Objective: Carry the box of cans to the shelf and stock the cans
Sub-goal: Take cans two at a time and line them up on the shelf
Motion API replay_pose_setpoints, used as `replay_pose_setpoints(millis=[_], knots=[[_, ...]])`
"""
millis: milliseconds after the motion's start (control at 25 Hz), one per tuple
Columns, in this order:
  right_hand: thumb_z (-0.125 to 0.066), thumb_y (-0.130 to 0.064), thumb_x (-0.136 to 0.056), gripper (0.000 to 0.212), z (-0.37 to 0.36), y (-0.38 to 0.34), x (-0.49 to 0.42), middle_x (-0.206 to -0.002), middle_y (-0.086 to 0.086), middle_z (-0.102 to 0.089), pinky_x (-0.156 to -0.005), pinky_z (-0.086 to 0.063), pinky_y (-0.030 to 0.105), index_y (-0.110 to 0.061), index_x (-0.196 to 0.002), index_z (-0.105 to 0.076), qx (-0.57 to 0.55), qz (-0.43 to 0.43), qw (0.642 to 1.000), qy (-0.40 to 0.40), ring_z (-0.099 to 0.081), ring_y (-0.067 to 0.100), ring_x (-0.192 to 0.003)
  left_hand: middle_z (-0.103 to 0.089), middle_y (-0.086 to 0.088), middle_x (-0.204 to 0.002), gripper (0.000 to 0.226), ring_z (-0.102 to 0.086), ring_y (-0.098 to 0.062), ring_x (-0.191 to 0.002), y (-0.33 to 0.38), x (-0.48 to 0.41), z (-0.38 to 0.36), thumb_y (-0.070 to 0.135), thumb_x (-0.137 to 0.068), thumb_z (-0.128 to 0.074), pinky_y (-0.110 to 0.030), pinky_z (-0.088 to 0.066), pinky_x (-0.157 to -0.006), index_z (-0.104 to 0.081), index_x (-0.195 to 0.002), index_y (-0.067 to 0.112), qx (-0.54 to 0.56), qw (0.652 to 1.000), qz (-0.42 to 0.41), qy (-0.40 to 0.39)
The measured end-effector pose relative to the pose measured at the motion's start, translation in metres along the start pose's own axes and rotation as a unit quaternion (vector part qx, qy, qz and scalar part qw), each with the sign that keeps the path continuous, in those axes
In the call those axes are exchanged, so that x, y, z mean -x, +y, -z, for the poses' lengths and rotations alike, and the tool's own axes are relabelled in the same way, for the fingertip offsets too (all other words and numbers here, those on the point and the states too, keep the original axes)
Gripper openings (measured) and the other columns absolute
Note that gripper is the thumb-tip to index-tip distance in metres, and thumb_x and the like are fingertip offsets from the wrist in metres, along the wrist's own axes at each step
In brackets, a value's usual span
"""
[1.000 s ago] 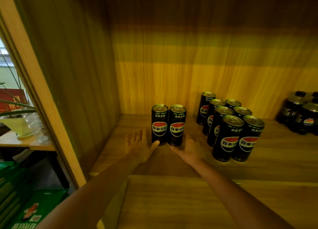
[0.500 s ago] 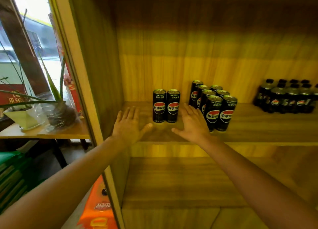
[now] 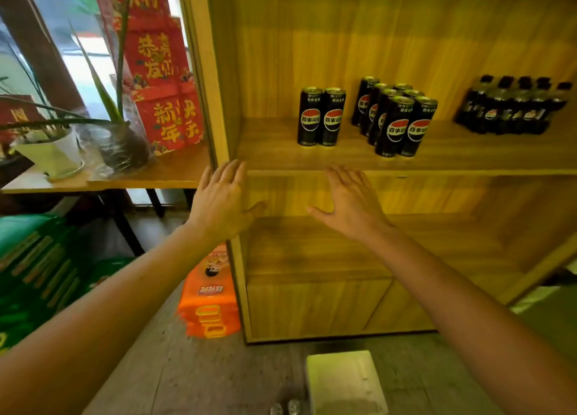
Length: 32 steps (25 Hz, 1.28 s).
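Below the shelf edge (image 3: 406,171), left hand (image 3: 223,204) and right hand (image 3: 351,204) hover — fingers spread, holding nothing. Two cans (image 3: 321,116) stand upright above, touching.

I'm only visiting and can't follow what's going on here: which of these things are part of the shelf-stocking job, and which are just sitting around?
Part of the job:
- pair of cans upright on the shelf
- cluster of cans beside them
- left hand and right hand, both open and empty
- pale box on the floor, probably

Just sitting around:
- dark bottles
- potted plants
- red banner
- orange pack
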State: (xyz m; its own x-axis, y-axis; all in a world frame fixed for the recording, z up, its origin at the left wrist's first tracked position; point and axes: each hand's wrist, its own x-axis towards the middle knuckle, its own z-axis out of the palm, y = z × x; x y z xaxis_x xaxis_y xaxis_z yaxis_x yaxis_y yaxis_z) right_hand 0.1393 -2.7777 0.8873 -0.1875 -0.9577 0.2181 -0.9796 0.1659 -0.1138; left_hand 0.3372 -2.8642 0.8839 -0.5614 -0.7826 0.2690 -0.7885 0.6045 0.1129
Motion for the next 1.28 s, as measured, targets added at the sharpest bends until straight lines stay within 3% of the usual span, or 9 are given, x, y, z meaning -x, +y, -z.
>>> replay_pose_setpoints(millis=[160,360,600,960,1120,1280], knots=[[-0.051,-0.052,-0.083,0.077,-0.051,-0.012,0.021,-0.154,0.011,-0.022,-0.117,-0.011,0.042,-0.01,-0.142,-0.024,-0.016,0.025,1.0,-0.003,-0.018,0.025,-0.142,-0.02,-0.014,-0.155,0.085,-0.013,-0.03,-0.144,-0.02,0.03,-0.047,0.06,-0.083,-0.041,-0.046,-0.005,-0.117,-0.015,-0.146,0.009,-0.005,0.999,0.009,0.035],[-0.053,-0.043,-0.085,0.073,-0.166,-0.005,0.061,-0.155,0.011,-0.016,-0.117,-0.009,0.043,-0.01,-0.142,-0.022,-0.048,0.042,0.995,-0.076,-0.016,0.026,-0.143,-0.021,-0.015,-0.154,0.082,-0.015,-0.031,-0.144,-0.034,0.079,-0.157,0.055,-0.084,-0.046,-0.047,-0.007,-0.117,-0.017,-0.145,0.009,-0.001,0.999,0.034,-0.008],[-0.056,-0.043,-0.083,0.073,-0.365,0.022,0.126,-0.152,0.013,-0.025,-0.115,-0.015,0.044,-0.007,-0.14,-0.028,-0.053,0.065,0.99,-0.11,-0.024,0.028,-0.14,-0.027,-0.016,-0.152,0.08,-0.021,-0.03,-0.142,-0.035,0.157,-0.352,0.055,-0.082,-0.038,-0.047,-0.011,-0.116,-0.022,-0.143,0.007,0.014,0.997,0.058,-0.054],[-0.056,-0.046,-0.083,0.077,-0.699,0.081,0.217,-0.152,0.013,-0.027,-0.116,-0.019,0.041,-0.008,-0.142,-0.023,-0.078,0.028,0.984,-0.156,-0.026,0.028,-0.14,-0.024,-0.013,-0.154,0.078,-0.019,-0.027,-0.143,-0.054,0.267,-0.69,0.054,-0.086,-0.041,-0.043,-0.01,-0.117,-0.017,-0.145,0.009,0.051,0.988,0.062,-0.134],[-0.056,-0.047,-0.082,0.083,-0.809,0.094,0.259,-0.154,0.01,-0.021,-0.114,-0.022,0.037,-0.011,-0.144,-0.015,-0.076,0.035,0.973,-0.214,-0.024,0.026,-0.14,-0.024,-0.01,-0.154,0.081,-0.028,-0.028,-0.139,-0.049,0.306,-0.788,0.051,-0.084,-0.051,-0.042,-0.021,-0.115,-0.016,-0.145,0.012,0.09,0.976,0.08,-0.179],[-0.061,-0.05,-0.078,0.084,-0.869,0.098,0.286,-0.15,0.008,-0.031,-0.1,-0.041,0.039,-0.015,-0.143,-0.019,-0.096,0.032,0.969,-0.226,-0.039,0.029,-0.131,-0.03,-0.006,-0.15,0.089,-0.05,-0.032,-0.12,-0.037,0.334,-0.846,0.055,-0.076,-0.06,-0.041,-0.043,-0.097,-0.017,-0.144,0.018,0.138,0.96,0.085,-0.229]])
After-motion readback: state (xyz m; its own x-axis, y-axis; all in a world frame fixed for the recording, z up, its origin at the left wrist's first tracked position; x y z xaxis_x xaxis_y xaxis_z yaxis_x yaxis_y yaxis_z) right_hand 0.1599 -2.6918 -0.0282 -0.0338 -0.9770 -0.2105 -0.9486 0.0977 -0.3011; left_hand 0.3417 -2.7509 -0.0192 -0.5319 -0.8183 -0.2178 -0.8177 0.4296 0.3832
